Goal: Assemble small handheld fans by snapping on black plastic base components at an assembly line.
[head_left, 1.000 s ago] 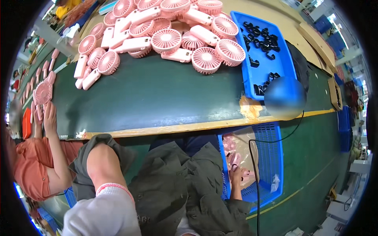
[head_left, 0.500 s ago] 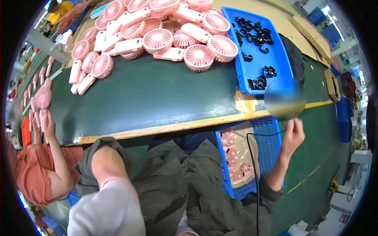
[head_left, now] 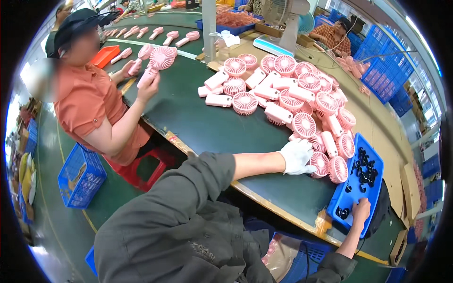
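My left hand (head_left: 297, 156), in a white glove, reaches into the heap of pink handheld fans (head_left: 303, 125) on the green table. Its thumb and fingers are apart, right against a round fan head (head_left: 319, 164) at the near side of the heap. Over the near end of a shallow blue tray (head_left: 338, 203) is my bare right hand (head_left: 361, 211), fingers bent and drawn together. Whatever its fingertips pinch is hidden. Small black curved clips (head_left: 367, 173) lie in the tray, with a smaller cluster (head_left: 342, 213) just left of that hand.
At my left a co-worker in an orange shirt (head_left: 94, 108) handles pink fans. More fans (head_left: 158, 32) lie spaced along the far table. Below the table edge sits a blue crate (head_left: 302, 264). A cardboard box (head_left: 398, 247) stands right of the tray; a post (head_left: 209, 30) rises beyond the table.
The view has swung left. My left hand has gone from low in front of me to the fan heap. My right hand has moved from beyond the table's near edge into the tray.
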Motion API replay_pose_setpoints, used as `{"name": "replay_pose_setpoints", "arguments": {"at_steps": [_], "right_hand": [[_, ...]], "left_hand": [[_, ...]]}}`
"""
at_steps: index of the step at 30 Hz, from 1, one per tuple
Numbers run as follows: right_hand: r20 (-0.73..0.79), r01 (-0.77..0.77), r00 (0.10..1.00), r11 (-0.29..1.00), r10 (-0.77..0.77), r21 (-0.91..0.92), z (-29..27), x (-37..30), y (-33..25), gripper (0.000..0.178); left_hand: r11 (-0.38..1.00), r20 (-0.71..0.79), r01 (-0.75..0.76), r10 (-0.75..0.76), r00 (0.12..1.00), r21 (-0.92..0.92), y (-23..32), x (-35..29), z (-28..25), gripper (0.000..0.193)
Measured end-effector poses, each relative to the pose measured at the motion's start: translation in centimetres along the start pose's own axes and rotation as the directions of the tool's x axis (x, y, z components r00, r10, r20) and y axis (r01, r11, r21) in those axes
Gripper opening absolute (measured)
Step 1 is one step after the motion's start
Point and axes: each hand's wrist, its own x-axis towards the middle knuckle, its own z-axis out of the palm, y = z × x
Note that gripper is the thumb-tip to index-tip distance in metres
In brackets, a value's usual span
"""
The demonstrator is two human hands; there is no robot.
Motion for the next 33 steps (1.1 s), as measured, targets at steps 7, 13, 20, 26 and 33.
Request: {"name": "replay_pose_setpoints", "arguments": {"at_steps": [7, 13, 20, 26, 33], "right_hand": [[0.017, -0.177, 0.924, 0.388, 0.381, 0.904, -4.1, -4.0, 2.0, 0.013], [-0.386, -0.327, 0.677, 0.726, 0.626, 0.605, -6.8, -24.4, 4.3, 0.037], [0.727, -0.715, 0.353, -0.331, 0.589, 0.615, 9.1, -53.5, 1.8, 0.015], [0.328, -0.471, 0.872, 0.442, 0.363, 0.763, 3.1, -39.9, -14.8, 0.027], [0.015, 0.07, 0.986, 0.498, -0.165, 0.864, -3.6, -28.0, -24.0, 0.02]], "left_hand": [[0.999, 0.258, 0.014, -0.023, 0.966, 0.034, -0.8, 1.2, -0.2, 0.059], [0.962, 0.043, -0.266, 0.269, 0.962, -0.058, 0.6, -4.4, -1.9, 0.052], [0.958, -0.012, -0.269, 0.269, 0.963, -0.095, 2.9, -8.3, -2.9, 0.041], [0.956, 0.019, -0.28, 0.282, 0.959, -0.085, 2.6, -8.8, -2.4, 0.04], [0.984, 0.021, 0.065, -0.063, 0.998, -0.167, 2.6, -10.0, -4.6, 0.047]]}}
